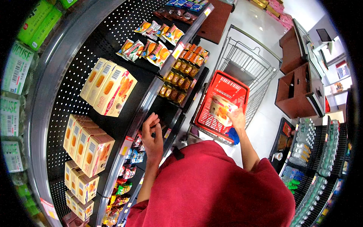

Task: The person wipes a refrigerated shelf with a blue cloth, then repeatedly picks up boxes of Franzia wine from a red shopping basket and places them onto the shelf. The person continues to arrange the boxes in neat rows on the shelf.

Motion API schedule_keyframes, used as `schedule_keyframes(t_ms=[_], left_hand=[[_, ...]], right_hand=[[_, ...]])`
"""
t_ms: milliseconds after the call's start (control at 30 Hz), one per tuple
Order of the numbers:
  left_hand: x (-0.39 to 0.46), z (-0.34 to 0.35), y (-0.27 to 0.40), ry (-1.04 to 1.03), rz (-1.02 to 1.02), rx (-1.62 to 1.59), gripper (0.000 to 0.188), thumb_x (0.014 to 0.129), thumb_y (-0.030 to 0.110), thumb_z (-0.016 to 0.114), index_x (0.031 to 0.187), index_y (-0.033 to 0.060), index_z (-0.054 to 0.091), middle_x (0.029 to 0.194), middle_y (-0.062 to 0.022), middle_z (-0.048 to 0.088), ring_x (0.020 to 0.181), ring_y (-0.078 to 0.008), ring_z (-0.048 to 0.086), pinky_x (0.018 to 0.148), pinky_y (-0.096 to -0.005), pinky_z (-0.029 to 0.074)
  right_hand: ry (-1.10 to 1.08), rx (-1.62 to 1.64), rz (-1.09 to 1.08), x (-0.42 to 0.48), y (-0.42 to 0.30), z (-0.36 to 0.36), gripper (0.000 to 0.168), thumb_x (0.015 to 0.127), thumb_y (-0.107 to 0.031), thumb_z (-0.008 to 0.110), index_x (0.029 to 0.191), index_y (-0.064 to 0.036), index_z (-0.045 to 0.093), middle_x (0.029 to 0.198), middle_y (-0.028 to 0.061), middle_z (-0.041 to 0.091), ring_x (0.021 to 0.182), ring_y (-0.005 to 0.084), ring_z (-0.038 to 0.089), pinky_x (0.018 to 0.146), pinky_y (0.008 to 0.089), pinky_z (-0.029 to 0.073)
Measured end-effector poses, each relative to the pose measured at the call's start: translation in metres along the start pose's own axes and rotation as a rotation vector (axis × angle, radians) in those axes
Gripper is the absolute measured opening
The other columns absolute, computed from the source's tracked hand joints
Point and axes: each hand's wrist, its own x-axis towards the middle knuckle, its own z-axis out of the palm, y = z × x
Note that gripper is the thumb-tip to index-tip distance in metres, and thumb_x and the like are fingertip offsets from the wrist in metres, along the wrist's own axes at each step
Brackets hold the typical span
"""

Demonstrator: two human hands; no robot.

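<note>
My right hand (237,117) grips the edge of a cream cardboard snack box (222,109) inside a red plastic shopping basket (217,81). The basket sits in a metal shopping cart (249,52). My left hand (153,136) is raised in front of the shelf edge with its fingers loosely curled and nothing in them. To its left, on the black shelf, stand a group of similar cream boxes (109,88) and a second, larger group (89,144). Wrapped snack packets (158,54) lie farther along the same shelf.
Lower shelves hold small jars (178,81) and bagged snacks (122,193). Brown checkout counters (297,88) stand at the right, beyond the cart. Shelves of plastic bottles (303,142) are at the lower right. A metal shelf rail (147,96) runs beside my left hand.
</note>
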Motion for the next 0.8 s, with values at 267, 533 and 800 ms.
schedule_keyframes(t_ms=[267, 533, 800], left_hand=[[0.006, -0.027, 0.002, 0.243, 0.074, 0.157, 0.035, 0.099, 0.001, 0.058, 0.134, 0.0004, 0.056, 0.128, -0.0154, 0.063, 0.110, -0.0233, 0.067, 0.086, -0.0341, 0.056], [0.020, -0.055, 0.017, 0.471, 0.191, 0.336, 0.037, 0.100, 0.002, 0.056, 0.136, 0.0017, 0.049, 0.147, -0.0176, 0.050, 0.122, -0.0277, 0.060, 0.088, -0.0366, 0.055], [0.037, -0.076, -0.001, 0.616, 0.143, 0.201, 0.059, 0.099, 0.001, 0.059, 0.153, 0.0006, 0.036, 0.157, -0.0186, 0.038, 0.135, -0.0333, 0.049, 0.103, -0.0415, 0.050]], right_hand=[[-0.137, -0.425, 0.099, 0.004, 0.071, 0.057, 0.072, 0.071, -0.049, 0.085, 0.114, -0.001, 0.053, 0.104, 0.0263, 0.071, 0.096, 0.0425, 0.070, 0.083, 0.0511, 0.056], [-0.147, -0.698, 0.184, 0.002, 0.090, 0.067, 0.080, 0.082, -0.041, 0.076, 0.137, 0.006, 0.042, 0.128, 0.0304, 0.062, 0.125, 0.0416, 0.057, 0.104, 0.0495, 0.048], [-0.190, 0.335, -0.525, 0.023, -0.173, 0.044, 0.040, 0.092, -0.003, 0.066, 0.131, -0.001, 0.062, 0.121, 0.0176, 0.067, 0.111, 0.0288, 0.065, 0.097, 0.0373, 0.051]])
